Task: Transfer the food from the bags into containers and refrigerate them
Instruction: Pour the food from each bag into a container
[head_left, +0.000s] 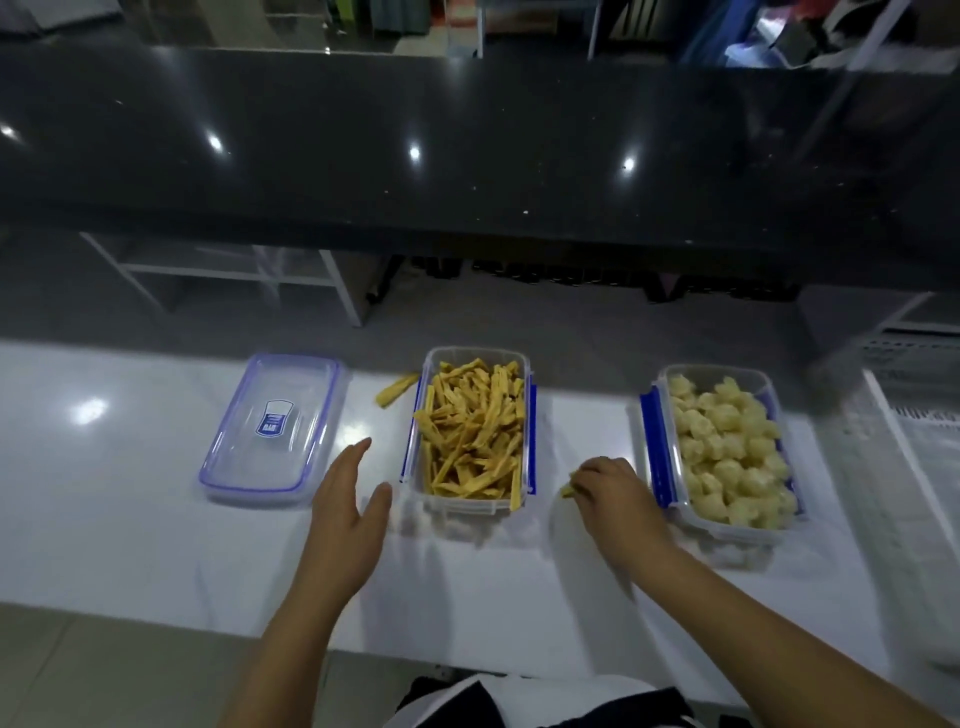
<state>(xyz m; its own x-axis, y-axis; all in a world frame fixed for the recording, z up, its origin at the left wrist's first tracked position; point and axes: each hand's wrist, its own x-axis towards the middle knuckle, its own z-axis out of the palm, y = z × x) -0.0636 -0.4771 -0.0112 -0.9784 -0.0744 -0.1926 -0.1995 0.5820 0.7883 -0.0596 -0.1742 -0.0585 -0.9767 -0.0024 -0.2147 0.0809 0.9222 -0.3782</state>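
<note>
Closest in, two bare arms reach out over a white bench (130, 519). The left grip (353, 499) is wide, with its fingers straight and its thumb spread out. It holds nothing. It sits just beside the near left corner of the box of yellow sticks (467, 512), between that box and a clear lid (272, 431). It is not clear if it touches the bench.

The right grip (613, 493) is narrow, with its fingers curled. It pinches a small yellow piece (569, 488) low over the bench, between the two boxes.

The box of yellow sticks is in the middle of the bench. It is open and full, and its blue side clips hang down. To the right, a little apart, is the box of pale lumps (654, 447). It is open too and heaped full of food.

The clear lid lies flat on the left, with a blue edge and a blue mark in the middle.

A few loose sticks (396, 391) lie on the bench, just beside the far left corner of the middle box.

Behind the bench is a shiny dark counter (467, 145) with spots of light on it.
</note>
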